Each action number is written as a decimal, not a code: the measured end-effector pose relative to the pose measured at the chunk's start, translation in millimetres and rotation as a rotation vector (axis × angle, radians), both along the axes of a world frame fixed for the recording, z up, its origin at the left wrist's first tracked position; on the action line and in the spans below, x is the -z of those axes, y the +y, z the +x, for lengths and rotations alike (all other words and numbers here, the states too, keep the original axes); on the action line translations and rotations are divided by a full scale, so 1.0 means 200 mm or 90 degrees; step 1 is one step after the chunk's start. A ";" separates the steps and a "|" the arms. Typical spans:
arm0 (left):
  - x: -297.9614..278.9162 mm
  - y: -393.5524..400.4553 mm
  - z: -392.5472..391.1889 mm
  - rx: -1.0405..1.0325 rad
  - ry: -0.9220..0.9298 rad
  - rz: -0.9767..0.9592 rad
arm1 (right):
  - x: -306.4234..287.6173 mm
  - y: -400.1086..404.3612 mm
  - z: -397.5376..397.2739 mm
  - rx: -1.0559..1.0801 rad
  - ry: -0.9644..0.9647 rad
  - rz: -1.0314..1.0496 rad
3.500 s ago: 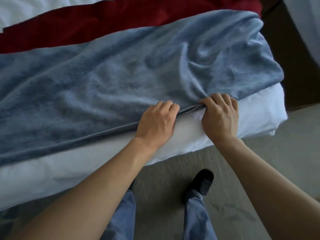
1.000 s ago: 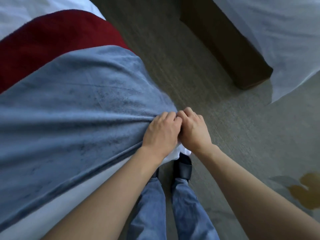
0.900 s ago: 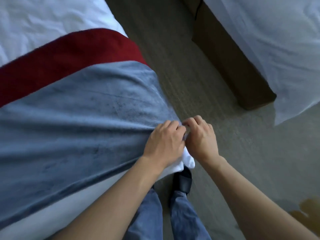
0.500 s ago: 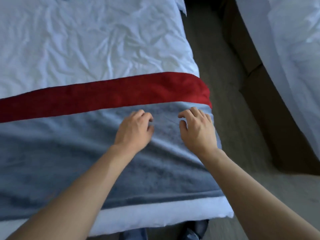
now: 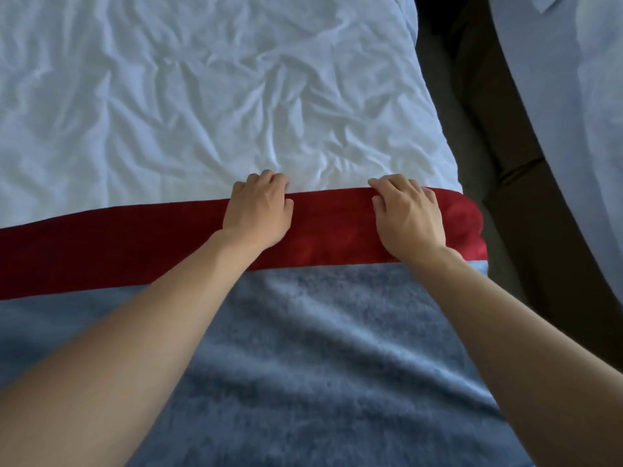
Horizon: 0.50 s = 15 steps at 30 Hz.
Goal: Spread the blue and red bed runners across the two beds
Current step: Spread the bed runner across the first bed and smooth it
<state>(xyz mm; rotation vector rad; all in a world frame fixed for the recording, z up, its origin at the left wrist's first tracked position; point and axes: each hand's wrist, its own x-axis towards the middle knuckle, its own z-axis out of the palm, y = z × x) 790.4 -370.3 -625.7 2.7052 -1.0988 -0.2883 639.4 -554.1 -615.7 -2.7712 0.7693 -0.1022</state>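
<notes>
- Left hand point(image 5: 258, 214) and right hand point(image 5: 409, 215) lie on the red runner point(image 5: 135, 244), fingers curled over its far edge; whether either grip pinches it, I cannot tell.
- Blue runner point(image 5: 320, 365) lies under the forearms.
- White sheet point(image 5: 202, 96) beyond fingertips; second bed point(image 5: 573, 112) right.

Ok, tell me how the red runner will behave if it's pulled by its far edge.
Probably floppy: the red runner drapes over the bed's right side and follows the sheet. Likely light, a thin band that should slide, though the blue runner overlaps its near edge and may drag. With both hands, left and right, at the far edge, it should bunch rather than shift whole.
</notes>
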 end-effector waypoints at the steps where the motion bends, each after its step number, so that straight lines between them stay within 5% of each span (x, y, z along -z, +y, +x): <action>1: 0.02 -0.02 0.02 0.007 -0.001 0.001 | 0.01 -0.03 0.02 0.004 0.019 -0.001; 6: 0.05 -0.11 0.07 0.038 0.079 0.024 | 0.02 -0.12 0.11 -0.026 0.140 0.016; 15: 0.03 -0.33 0.17 0.037 0.064 0.022 | 0.04 -0.26 0.23 -0.009 0.084 0.038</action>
